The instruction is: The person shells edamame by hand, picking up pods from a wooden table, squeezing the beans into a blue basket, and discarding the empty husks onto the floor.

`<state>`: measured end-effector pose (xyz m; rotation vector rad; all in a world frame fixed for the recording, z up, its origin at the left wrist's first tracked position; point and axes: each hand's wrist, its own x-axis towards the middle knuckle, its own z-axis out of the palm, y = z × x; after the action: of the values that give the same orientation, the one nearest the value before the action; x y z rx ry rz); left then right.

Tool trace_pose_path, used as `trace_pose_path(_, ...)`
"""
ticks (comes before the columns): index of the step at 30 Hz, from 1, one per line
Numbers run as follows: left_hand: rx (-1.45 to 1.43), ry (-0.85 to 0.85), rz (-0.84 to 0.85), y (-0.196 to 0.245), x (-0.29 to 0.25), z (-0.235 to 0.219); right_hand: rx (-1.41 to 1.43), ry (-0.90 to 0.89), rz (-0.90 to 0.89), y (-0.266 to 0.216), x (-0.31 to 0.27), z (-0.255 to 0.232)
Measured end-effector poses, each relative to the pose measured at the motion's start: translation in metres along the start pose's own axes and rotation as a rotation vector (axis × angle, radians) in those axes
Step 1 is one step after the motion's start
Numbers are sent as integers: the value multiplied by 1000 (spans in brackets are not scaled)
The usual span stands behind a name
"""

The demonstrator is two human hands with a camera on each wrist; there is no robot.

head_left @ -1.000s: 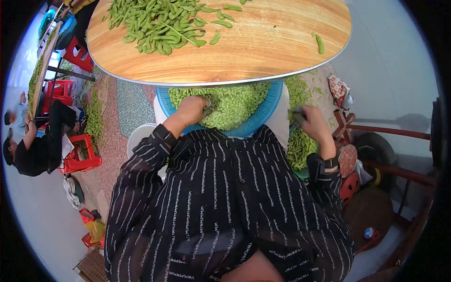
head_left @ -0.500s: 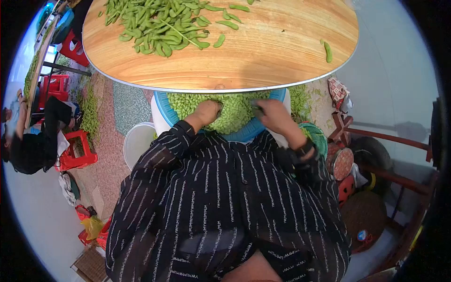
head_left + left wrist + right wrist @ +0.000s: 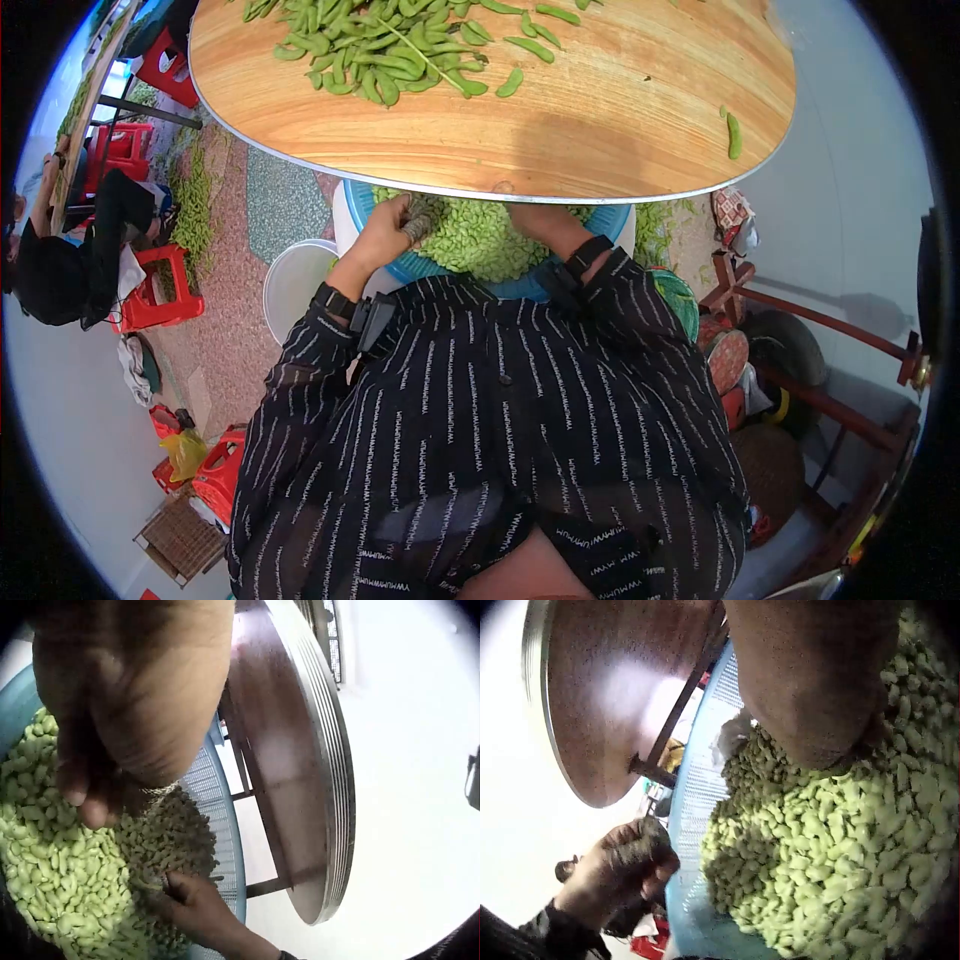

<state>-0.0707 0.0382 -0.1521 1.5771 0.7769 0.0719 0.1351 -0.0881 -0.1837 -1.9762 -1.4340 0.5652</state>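
Note:
A blue basket (image 3: 402, 268) of shelled green beans (image 3: 480, 240) lies under the table's near edge. Over its left side is my left hand (image 3: 382, 235), fingers curled and grey coverings on some; the right wrist view shows this left hand (image 3: 619, 874) beside the rim with nothing visible in it. My right hand (image 3: 548, 226) reaches over the beans, fingers partly hidden by the tabletop. In the left wrist view the right hand (image 3: 199, 911) pinches a small greenish piece (image 3: 150, 884), too blurred to identify surely.
Unshelled pods (image 3: 380, 50) are heaped on the round wooden tabletop (image 3: 480, 150). A white bucket (image 3: 290, 295) stands left of the basket. Red stools (image 3: 165, 300) and a seated person are at the left, a wooden frame (image 3: 800, 310) at the right.
My right hand has moved left from beside the basket to over the beans, then forward under the table edge. My left hand has shifted towards the basket's left rim.

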Motion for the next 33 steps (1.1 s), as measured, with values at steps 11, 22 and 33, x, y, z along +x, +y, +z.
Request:
trace_pose_path(11,326,-121,214,8,-26,-12,412,-313,246,5,-35,-63)
trace_pose_path(22,415,-125,162,138,-75,-42,735,120,614,11,-164,-168)
trace_pose_path(33,621,72,630,230,48,0,379,189,92,-57,-93,-175)
